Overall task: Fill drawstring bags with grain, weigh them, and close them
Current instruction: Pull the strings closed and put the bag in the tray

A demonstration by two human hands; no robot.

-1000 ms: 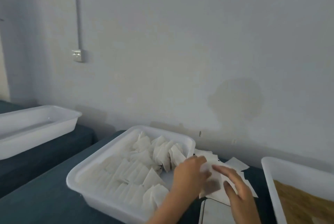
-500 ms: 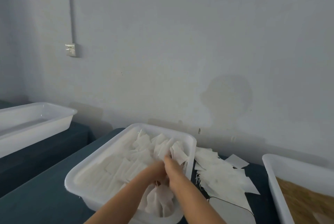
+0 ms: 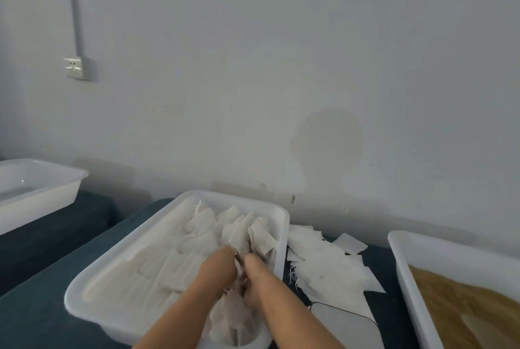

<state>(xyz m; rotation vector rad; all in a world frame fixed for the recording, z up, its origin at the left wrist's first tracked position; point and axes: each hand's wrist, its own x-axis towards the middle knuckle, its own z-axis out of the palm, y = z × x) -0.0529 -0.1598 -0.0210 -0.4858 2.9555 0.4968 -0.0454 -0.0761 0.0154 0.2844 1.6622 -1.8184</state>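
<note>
Drawstring bags (image 3: 174, 261) fill the white tray (image 3: 282, 236), both hands' fingers (image 3: 225, 254) clamped on one; right tub (image 3: 399, 261) holds grain (image 3: 464, 306).

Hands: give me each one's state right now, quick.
Left hand: fingers curled, gripping a white bag over the tray.
Right hand: fingers curled, gripping the same bag.
</note>
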